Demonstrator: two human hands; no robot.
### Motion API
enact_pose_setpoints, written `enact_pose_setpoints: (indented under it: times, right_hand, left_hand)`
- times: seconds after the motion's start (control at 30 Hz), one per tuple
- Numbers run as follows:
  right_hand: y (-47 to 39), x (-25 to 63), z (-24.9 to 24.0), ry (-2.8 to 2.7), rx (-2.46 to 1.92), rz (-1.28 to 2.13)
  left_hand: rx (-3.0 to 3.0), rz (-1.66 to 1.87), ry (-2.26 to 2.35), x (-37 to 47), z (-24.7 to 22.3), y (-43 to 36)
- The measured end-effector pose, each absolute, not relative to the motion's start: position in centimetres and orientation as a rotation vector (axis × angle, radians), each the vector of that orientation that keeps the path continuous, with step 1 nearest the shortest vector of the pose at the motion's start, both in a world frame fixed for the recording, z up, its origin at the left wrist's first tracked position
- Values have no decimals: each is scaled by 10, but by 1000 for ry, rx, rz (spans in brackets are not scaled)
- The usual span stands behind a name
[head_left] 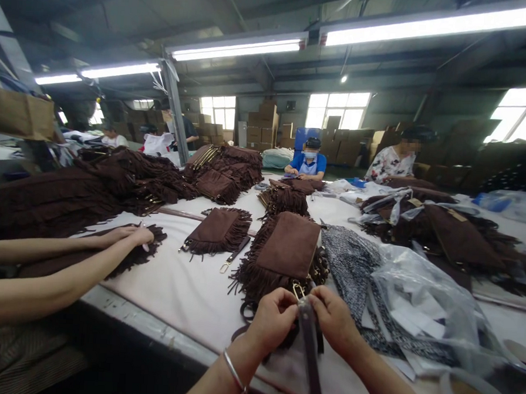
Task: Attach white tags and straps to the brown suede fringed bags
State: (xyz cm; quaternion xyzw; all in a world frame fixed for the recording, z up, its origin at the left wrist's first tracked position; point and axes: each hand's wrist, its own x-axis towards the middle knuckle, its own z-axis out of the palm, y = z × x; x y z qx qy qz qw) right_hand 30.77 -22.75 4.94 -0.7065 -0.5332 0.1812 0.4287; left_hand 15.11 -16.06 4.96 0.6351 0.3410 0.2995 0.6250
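Observation:
My left hand [275, 316], with a silver bangle at its wrist, is closed around the end of a dark brown strap [308, 358]. From the other side my right hand [332, 317] pinches the same strap end. A gold clasp [299, 290] sticks up between the fingertips, and the strap hangs down toward me. Just beyond my hands lies a stack of brown fringed bags [289, 245]. To its left rests a single fringed bag [217, 230], with a short wrist strap [236, 254] and its gold hook beside it.
A co-worker's hands [140, 237] work on brown fringed material at the left. Large brown piles [69, 193] cover the left side. Grey knit fabric [350, 254] and a clear plastic bag [429, 294] lie at right. Other people sit across the table [161, 297].

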Motion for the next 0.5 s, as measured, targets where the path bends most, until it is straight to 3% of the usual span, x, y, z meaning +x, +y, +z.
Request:
enact_pose_setpoints:
  times: [0.3, 0.5]
  right_hand:
    - [-215, 305, 55, -1341, -1703, 363]
    - [-241, 297, 33, -1063, -1695, 711]
  left_hand:
    - [1605, 714, 634, 157, 56, -150]
    - [1847, 847, 792, 160, 62, -147]
